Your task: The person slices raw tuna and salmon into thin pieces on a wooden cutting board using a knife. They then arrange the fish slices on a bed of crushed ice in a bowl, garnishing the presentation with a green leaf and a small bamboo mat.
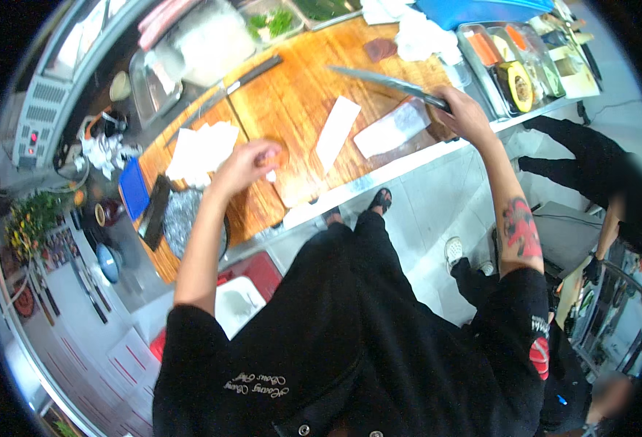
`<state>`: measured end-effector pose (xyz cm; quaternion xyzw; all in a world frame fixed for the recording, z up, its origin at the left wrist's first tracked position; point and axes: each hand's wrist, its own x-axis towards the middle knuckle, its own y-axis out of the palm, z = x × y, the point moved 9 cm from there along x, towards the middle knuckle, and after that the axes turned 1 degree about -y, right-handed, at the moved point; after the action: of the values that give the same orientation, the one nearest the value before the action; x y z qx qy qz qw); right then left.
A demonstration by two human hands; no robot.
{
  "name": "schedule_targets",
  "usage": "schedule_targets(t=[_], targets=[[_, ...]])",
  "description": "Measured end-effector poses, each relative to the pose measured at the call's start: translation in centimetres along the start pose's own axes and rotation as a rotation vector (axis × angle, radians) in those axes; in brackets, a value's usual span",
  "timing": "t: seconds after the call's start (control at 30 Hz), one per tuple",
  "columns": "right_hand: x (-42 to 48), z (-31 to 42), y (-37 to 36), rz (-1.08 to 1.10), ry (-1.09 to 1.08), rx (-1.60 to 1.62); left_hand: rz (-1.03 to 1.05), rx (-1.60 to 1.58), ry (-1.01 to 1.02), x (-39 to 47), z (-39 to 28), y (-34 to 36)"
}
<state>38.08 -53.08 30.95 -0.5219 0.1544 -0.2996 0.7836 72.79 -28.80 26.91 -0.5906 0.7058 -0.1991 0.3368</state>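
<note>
My right hand (460, 114) grips the dark handle of a long kitchen knife (375, 79), its blade pointing left above the wooden cutting board (293, 93). Below the blade lie a flat white strip (338, 134) and a pale slab (395, 128) that looks wrapped in white paper. Over the board's near left part is my left hand (247, 166), fingers curled and blurred; whether it holds anything is unclear. Crumpled white paper towels (203, 153) lie just left of it. A dark red piece of fish or meat (380, 49) rests at the far edge.
A second long knife (255, 72) lies across the board's far left. At right, a metal tray (485, 82) holds a halved avocado (516, 87) and orange fish blocks (480, 45). A film-covered bowl (184, 224) stands by my left forearm. Co-workers (589, 158) are at right.
</note>
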Motion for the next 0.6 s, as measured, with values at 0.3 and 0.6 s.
schedule_targets(t=[0.3,0.6], targets=[[8.0,-4.6,5.1,-0.055,-0.166,0.138,-0.133,-0.013,0.051,-4.2,-11.2,-3.3],[-9.0,11.5,7.0,-0.023,0.052,1.398,0.054,-0.195,0.232,4.8,-24.2,4.2]])
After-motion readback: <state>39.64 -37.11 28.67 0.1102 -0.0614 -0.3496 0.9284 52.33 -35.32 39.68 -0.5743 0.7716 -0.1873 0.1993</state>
